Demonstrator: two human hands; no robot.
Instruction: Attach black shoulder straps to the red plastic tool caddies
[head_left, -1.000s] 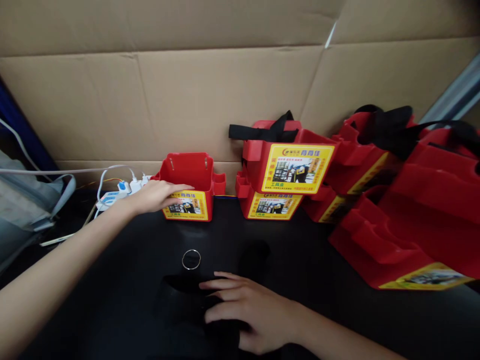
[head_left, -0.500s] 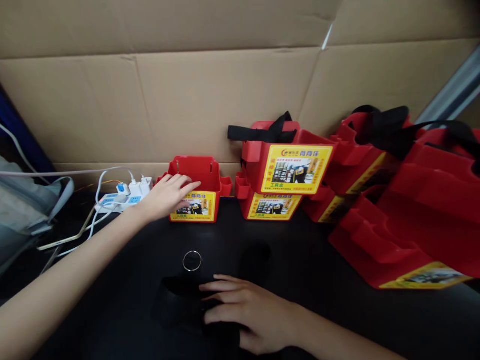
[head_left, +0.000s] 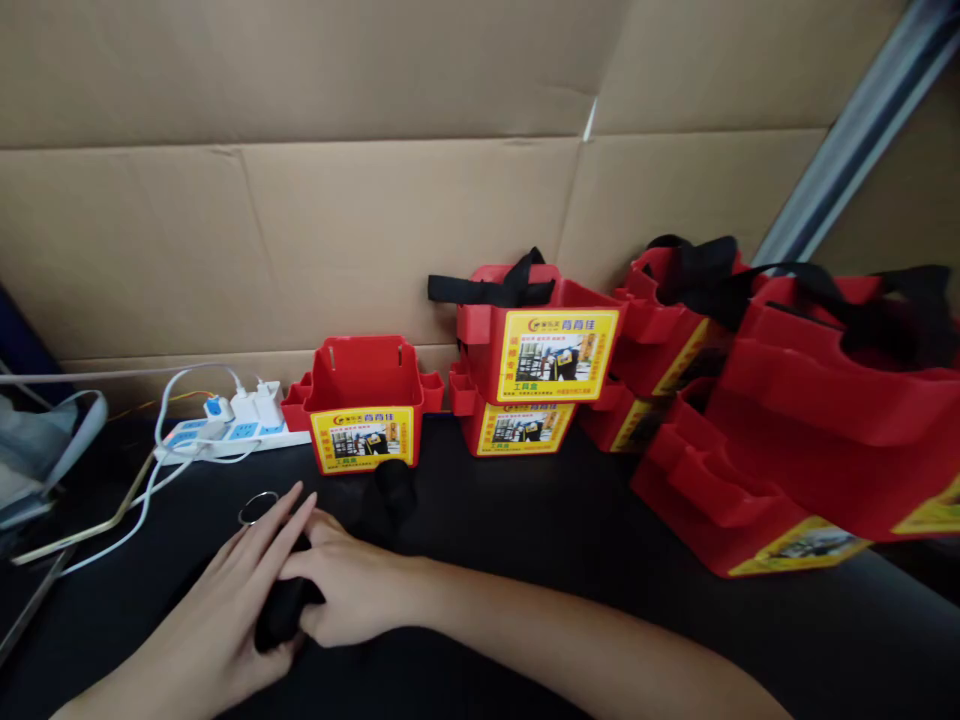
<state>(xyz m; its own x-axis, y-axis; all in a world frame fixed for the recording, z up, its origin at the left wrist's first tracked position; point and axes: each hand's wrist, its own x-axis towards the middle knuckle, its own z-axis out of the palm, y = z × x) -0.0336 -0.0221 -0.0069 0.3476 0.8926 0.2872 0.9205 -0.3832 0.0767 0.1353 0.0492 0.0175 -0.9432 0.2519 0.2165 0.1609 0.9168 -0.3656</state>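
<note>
Both hands meet at the lower left on a black surface. My left hand (head_left: pixel 225 610) lies with fingers stretched out flat over a black strap (head_left: pixel 281 615). My right hand (head_left: pixel 352 590) is curled around that same strap from the right. Just past my left fingertips, a metal ring (head_left: pixel 257 507) rests on the surface. A dark rolled part of the strap (head_left: pixel 394 490) stands in front of an open red tool box (head_left: pixel 364 385) with a yellow label.
Two stacked red boxes (head_left: pixel 536 360) with a black strap stand right of the open one; several more (head_left: pixel 787 400) lie tilted at the right. A white power strip (head_left: pixel 225 435) with plugs and cables sits at the left. A cardboard wall (head_left: pixel 375 230) closes the back.
My left hand left the open red box and came down onto the strap beside my right hand. The view swung to the right, so everything sits further left in the picture.
</note>
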